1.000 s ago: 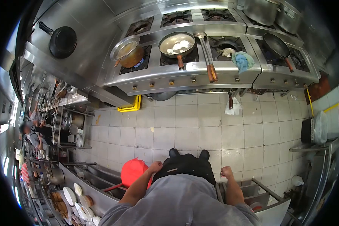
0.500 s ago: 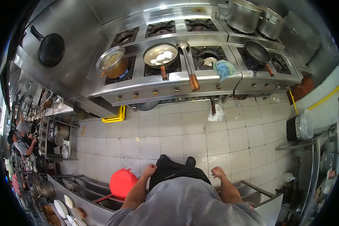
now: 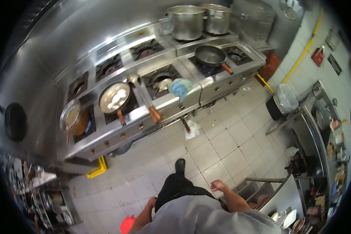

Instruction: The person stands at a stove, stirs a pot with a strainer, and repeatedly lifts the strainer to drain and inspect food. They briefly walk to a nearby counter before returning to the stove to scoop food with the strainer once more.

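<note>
Nothing is seen in the half-open right hand (image 3: 218, 185); whether the left hand (image 3: 151, 202) is empty cannot be told. Ahead of both hands, the pan (image 3: 107, 96) could be tipped if its jutting handle (image 3: 121, 117) is bumped.

Operator clothing, upper and lower body
Plain grey fabric top (image 3: 195, 214); black fabric trousers (image 3: 177, 189); dark closed shoe (image 3: 179, 166).

On the stove, a pan (image 3: 115, 97) with white pieces in it sits between a copper-coloured pot (image 3: 78, 121) and two wooden-handled ladles (image 3: 146, 95). The left hand (image 3: 151, 202) and right hand (image 3: 218, 185) hang empty above the tiled floor (image 3: 206, 156).
</note>
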`<state>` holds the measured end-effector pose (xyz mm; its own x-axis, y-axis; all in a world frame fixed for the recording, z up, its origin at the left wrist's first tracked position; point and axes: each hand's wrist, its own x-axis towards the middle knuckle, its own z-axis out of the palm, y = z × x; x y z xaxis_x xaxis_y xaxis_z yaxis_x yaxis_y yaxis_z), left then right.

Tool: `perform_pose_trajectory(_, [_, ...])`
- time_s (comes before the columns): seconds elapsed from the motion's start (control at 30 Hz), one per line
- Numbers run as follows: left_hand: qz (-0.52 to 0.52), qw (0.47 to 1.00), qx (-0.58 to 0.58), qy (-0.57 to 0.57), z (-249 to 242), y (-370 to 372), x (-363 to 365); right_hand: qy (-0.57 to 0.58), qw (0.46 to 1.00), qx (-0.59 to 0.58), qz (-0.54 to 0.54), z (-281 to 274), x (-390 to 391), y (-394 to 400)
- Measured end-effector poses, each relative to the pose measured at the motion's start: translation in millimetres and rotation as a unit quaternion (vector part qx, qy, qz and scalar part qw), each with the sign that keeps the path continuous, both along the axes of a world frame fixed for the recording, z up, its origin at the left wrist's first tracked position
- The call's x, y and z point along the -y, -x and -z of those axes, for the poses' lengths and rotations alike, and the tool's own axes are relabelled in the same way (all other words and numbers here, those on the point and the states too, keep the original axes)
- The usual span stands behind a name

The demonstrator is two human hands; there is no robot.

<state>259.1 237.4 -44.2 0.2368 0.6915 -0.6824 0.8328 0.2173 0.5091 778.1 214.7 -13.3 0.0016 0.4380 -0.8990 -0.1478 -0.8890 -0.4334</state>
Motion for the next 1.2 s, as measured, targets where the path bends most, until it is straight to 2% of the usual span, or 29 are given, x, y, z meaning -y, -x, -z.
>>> perform_pose_trajectory(0.07, [-0.033, 0.997, 0.018, 0.062, -3, -8, -28, 0.017, 0.999, 0.001, -0.028, -1, -4, 18])
perform_pose_trajectory(0.1, [-0.09, 0.992, 0.021, 0.089, -3, -14, -43, 0.01, 0.996, 0.014, -0.093, -1, -10, 25])
perform_pose_trajectory(0.17, [-0.006, 0.997, -0.015, 0.07, -3, -23, -89, 0.0, 0.974, 0.043, -0.221, -2, -26, 28])
perform_pose_trajectory(0.27, [0.086, 0.995, -0.029, 0.034, -4, -44, -153, -0.037, 0.965, 0.112, -0.233, -27, -55, 28])
perform_pose_trajectory(0.3, [0.125, 0.992, -0.035, 0.006, -6, -51, -178, -0.047, 0.976, 0.081, -0.194, -27, -64, 22])
perform_pose_trajectory(0.33, [0.164, 0.985, -0.04, -0.021, -9, -56, -201, -0.062, 0.983, 0.104, -0.135, -26, -72, 17])
perform_pose_trajectory(0.37, [0.128, 0.991, -0.041, 0.002, -11, -62, -222, -0.075, 0.986, 0.126, -0.075, -25, -79, 13])
perform_pose_trajectory(0.4, [0.146, 0.989, -0.01, -0.011, -3, -65, -249, -0.087, 0.985, 0.148, -0.015, -28, -86, 9])
perform_pose_trajectory(0.47, [0.021, 0.999, 0.003, 0.03, 3, -79, -292, -0.042, 0.986, 0.161, 0.009, -34, -101, -11])
perform_pose_trajectory(0.57, [0.011, 1.0, 0.012, -0.001, 2, -105, -349, -0.01, 0.98, 0.189, 0.056, -46, -112, -26])
perform_pose_trajectory(0.67, [0.063, 0.998, 0.002, -0.02, 3, -128, -386, 0.005, 0.974, 0.204, 0.096, -52, -99, -28])
perform_pose_trajectory(0.77, [0.087, 0.996, 0.035, 0.009, 27, -146, -405, 0.029, 0.97, 0.202, 0.132, -57, -87, -18])
perform_pose_trajectory(0.87, [0.148, 0.989, 0.027, 0.01, 24, -171, -407, 0.042, 0.966, 0.213, 0.142, -54, -65, -2])
perform_pose_trajectory(0.9, [0.196, 0.98, 0.017, 0.004, 24, -178, -406, 0.003, 0.968, 0.229, 0.099, -55, -55, 0])
perform_pose_trajectory(0.97, [0.297, 0.955, -0.001, -0.011, 25, -193, -410, 0.021, 0.952, 0.223, 0.206, -47, -43, 10])
perform_pose_trajectory(1.0, [0.308, 0.951, 0.006, -0.005, 22, -203, -412, 0.03, 0.938, 0.22, 0.266, -40, -36, 17])
perform_pose_trajectory(1.03, [0.323, 0.946, 0.014, 0.001, 17, -211, -413, -0.009, 0.937, 0.229, 0.264, -21, -23, 19])
perform_pose_trajectory(1.1, [0.325, 0.945, 0.021, 0.033, 12, -230, -422, -0.086, 0.961, 0.248, 0.085, 2, -1, 13])
perform_pose_trajectory(1.17, [0.278, 0.957, 0.015, 0.083, 11, -249, -430, -0.082, 0.968, 0.219, 0.089, 31, 13, 8])
perform_pose_trajectory(1.2, [0.281, 0.958, 0.021, 0.058, 9, -260, -435, -0.08, 0.971, 0.205, 0.092, 45, 21, 5])
